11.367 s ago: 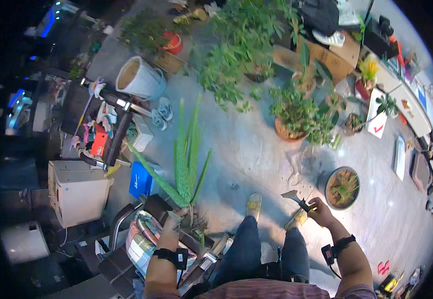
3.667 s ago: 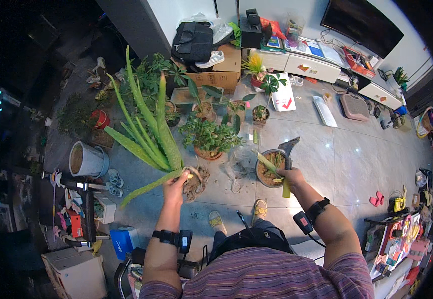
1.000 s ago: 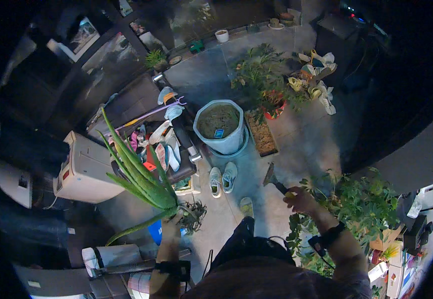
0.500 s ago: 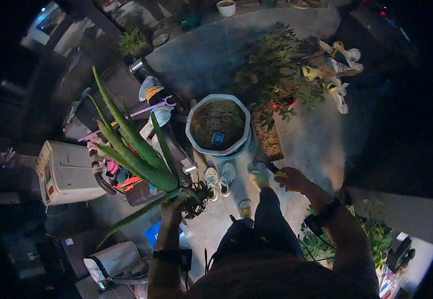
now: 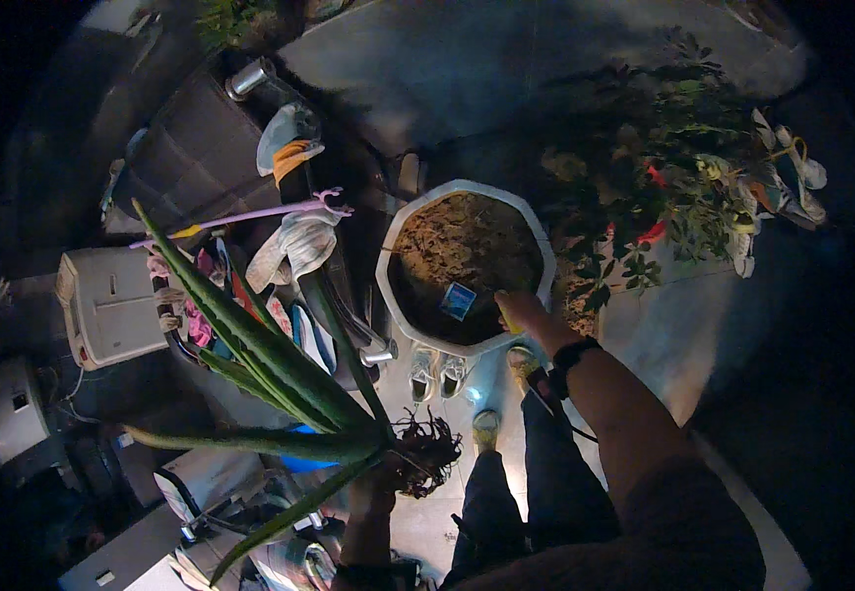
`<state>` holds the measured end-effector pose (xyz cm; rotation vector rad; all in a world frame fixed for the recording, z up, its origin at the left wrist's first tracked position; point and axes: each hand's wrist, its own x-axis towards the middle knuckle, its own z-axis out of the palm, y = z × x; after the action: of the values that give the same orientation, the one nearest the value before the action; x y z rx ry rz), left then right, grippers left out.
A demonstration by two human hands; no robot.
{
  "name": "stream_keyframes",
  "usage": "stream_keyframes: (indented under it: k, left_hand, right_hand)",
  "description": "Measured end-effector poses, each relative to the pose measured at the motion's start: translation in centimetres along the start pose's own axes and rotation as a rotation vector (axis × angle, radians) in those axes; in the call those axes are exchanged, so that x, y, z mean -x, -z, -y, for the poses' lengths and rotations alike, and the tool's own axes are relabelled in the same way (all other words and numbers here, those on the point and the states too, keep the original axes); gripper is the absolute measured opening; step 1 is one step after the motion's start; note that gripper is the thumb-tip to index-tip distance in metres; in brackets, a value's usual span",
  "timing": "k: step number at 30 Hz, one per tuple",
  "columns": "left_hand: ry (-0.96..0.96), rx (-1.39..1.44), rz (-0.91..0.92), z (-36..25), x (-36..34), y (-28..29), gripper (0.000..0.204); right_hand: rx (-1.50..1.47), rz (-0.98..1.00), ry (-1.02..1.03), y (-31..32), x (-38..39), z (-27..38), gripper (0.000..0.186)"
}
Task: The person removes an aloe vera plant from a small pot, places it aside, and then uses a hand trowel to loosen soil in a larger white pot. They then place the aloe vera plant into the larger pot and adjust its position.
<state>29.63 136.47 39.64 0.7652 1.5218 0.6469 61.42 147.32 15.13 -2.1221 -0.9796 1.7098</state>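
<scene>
Aloe clasped in left grip, right grip clenching yellow handle, over planter

R arm extd fwd, fingers curled.

Open room above soil in pot; blue packet obstructs near part; armrest crowds left

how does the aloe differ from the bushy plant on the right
The aloe has long, thick, pointed leaves; the bushy plant has many small ones. The left hand holds the aloe, its roots bare; no hand is on the bushy plant, whose roots do not show. Both are leafy and green.
</scene>
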Motion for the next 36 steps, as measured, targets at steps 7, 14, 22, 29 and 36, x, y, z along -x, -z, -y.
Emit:
stream_keyframes:
  k: [7, 14, 22, 29, 36]
  left_hand:
    - [-0.010, 0.157, 0.017, 0.4, -0.7, -1.5, 0.025]
    - [0.241, 0.138, -0.041, 0.4, -0.8, -1.7, 0.026]
    - [0.247, 0.104, 0.040, 3.3, -0.9, -0.3, 0.033]
    - [0.037, -0.211, 0.046, 4.6, -1.1, 1.2, 0.033]
    - [0.150, 0.085, 0.209, 3.9, -2.0, 0.6, 0.034]
  right_hand:
    - [0.656, -0.409, 0.393, -1.0, 3.7, 1.0, 0.029]
    - [0.409, -0.279, 0.332, -5.9, -1.3, 5.3, 0.033]
    - [0.639, -0.425, 0.184, -8.7, -4.1, 5.4, 0.018]
    - [0.127, -0.299, 0.328, -6.8, 1.3, 4.9, 0.022]
    - [-0.387, -0.154, 0.213, 0.3, 9.8, -8.7, 0.039]
